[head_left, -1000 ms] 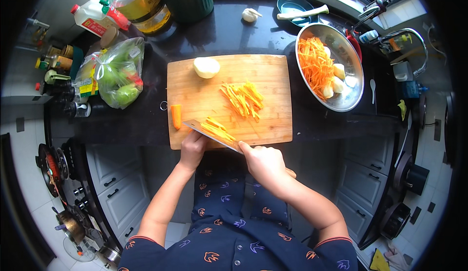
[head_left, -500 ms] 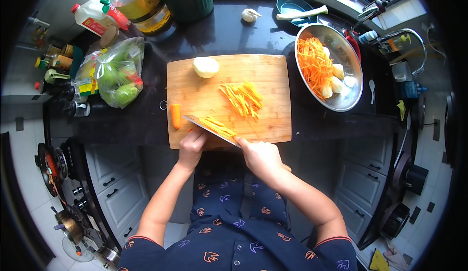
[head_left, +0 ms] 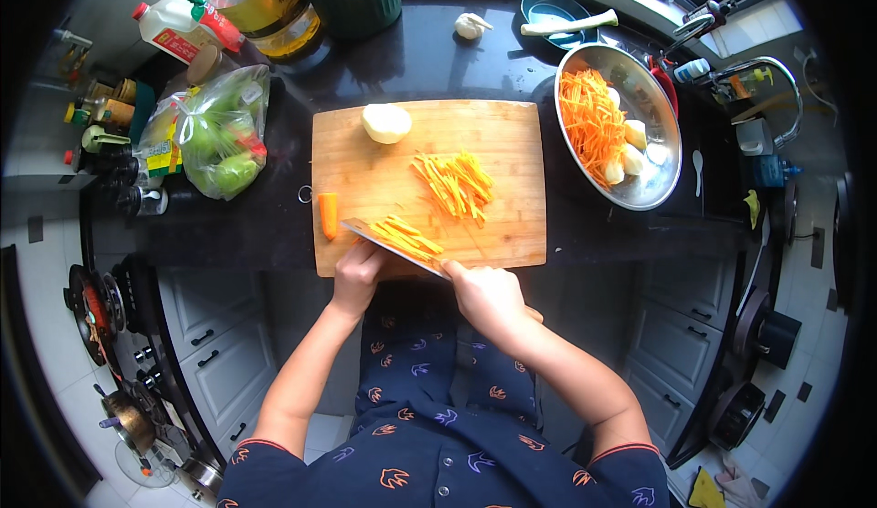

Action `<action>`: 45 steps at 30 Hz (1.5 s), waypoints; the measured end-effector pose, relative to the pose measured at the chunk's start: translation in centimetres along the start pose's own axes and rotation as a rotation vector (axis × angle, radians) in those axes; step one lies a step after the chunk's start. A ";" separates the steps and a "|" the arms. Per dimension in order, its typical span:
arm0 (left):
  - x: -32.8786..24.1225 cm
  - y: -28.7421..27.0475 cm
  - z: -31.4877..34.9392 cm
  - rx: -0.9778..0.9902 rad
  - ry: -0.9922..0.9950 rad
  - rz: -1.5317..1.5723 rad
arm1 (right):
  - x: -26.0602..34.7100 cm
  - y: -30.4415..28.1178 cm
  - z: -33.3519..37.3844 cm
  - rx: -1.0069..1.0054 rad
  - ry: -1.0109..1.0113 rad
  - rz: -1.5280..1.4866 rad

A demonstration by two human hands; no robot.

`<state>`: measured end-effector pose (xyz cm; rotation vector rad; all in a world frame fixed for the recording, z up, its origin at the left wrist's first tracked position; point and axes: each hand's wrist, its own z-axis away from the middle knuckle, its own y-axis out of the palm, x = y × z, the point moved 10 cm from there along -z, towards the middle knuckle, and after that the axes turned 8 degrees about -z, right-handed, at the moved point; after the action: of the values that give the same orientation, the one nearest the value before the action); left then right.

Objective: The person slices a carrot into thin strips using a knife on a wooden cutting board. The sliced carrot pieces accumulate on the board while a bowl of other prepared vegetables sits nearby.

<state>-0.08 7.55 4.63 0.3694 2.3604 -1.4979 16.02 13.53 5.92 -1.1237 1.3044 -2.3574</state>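
Just lower left of the frame's centre, the right hand (head_left: 491,300) clamps the kitchen knife (head_left: 362,230) — likely stiff and weighty, best held by its handle. The left hand (head_left: 357,275) curls beside it; its grip I cannot tell. Adjacent carrot strips (head_left: 402,235) look light, bendable.

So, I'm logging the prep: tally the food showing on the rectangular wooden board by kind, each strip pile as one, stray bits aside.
Pale, rounded, peeled vegetable: 1
Orange carrot chunk: 1
Piles of thin orange carrot strips: 2
Total: 4; what lies behind the grey metal knife is hidden
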 end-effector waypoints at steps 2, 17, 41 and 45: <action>0.0 0.2 0.0 0.022 0.019 -0.007 | -0.4 -0.6 0.1 -0.014 -0.012 -0.038; 0.5 0.5 0.9 0.017 -0.025 -0.017 | 1.3 0.6 -0.5 -0.019 -0.030 0.041; -0.8 -0.3 0.0 0.016 0.067 -0.042 | 0.5 -1.6 -0.6 -0.020 -0.007 -0.072; 0.0 0.1 0.8 0.032 0.034 -0.101 | 0.7 -1.4 0.3 0.030 -0.007 -0.037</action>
<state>0.07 6.84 4.21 0.2897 2.4171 -1.5882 15.96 13.79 7.50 -1.1566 1.2516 -2.3889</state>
